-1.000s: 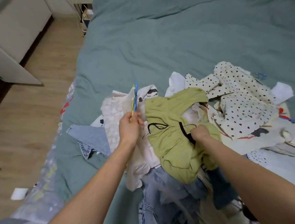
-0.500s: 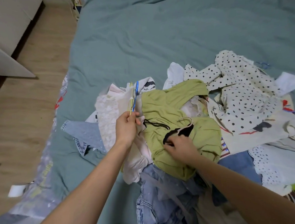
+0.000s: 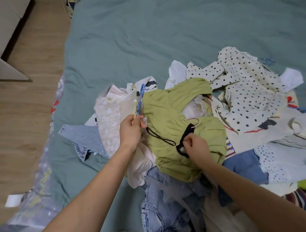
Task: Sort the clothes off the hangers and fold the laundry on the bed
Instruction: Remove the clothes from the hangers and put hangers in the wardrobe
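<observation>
My left hand [image 3: 131, 130] grips thin plastic hangers [image 3: 139, 102], blue and yellow. My right hand [image 3: 196, 147] pinches the black knitted trim [image 3: 186, 131] of a soft, crumpled green top [image 3: 166, 113].

My left hand [image 3: 131, 130] covers the lower ends of the blue and yellow hangers [image 3: 139, 102], so I can't tell how many I grip. My right hand [image 3: 196, 147] hides part of the black trim [image 3: 186, 131] on the green garment [image 3: 166, 114]. The jeans [image 3: 161, 210] run under it. The laundry pile [image 3: 288, 151] is cut off at the right edge.
</observation>
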`<state>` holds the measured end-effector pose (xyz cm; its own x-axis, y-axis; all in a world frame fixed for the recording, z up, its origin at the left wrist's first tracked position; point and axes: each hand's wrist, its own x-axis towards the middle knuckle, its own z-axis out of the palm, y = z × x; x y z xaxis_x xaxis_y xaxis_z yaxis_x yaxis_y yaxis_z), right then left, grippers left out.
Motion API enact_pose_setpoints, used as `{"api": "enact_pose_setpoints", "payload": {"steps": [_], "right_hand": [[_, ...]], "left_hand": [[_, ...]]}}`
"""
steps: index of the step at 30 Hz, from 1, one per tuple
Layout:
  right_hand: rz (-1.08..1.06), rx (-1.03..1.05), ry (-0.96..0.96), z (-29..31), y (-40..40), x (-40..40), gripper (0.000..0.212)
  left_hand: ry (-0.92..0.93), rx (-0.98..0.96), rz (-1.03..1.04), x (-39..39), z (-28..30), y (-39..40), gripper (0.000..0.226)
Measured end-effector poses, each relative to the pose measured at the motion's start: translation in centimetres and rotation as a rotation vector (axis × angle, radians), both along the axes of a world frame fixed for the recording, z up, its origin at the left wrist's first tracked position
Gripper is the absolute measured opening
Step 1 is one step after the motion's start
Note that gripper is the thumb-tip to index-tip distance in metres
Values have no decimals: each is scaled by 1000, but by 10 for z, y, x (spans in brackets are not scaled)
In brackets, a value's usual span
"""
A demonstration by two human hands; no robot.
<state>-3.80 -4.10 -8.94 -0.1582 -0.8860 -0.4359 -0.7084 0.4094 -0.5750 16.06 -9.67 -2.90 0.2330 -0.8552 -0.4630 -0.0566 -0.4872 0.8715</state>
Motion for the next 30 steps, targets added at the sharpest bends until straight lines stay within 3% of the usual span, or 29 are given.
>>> {"api": "enact_pose_setpoints", "payload": {"steps": [3, 5, 7, 9, 11, 15, 19, 22, 25, 30], "right_hand": [[-283, 203, -145, -6, -23, 5, 35], [-429, 275, -240, -8, -33, 7, 30], [-490, 309, -272, -14, -37, 6, 12], [-507, 345, -269, -18, -37, 6, 18], [-527, 388, -352, -21, -32, 6, 9], [-403, 161, -500, 17, -31, -1, 12], [-35, -51, -313, 86, -48, -17, 19], [64, -169, -140, 131, -58, -20, 18], [-11, -309, -71, 168, -55, -19, 14], [-292, -306, -419, 203, -19, -12, 24]], "left_hand": [[-12, -1, -2, 3, 2, 3, 21], [-15, -12, -2, 5, 5, 7, 21], [-5, -16, 0, 5, 6, 10, 21], [-9, -20, -5, 6, 8, 12, 22], [-1, -20, -12, 5, 11, 14, 22], [34, -6, -11, 2, 21, 16, 20], [19, -3, -71, -7, 37, 18, 21], [191, 14, -91, -22, 60, 20, 15], [431, 69, -147, -38, 86, 27, 12], [632, 102, -233, -62, 117, 41, 21]]}}
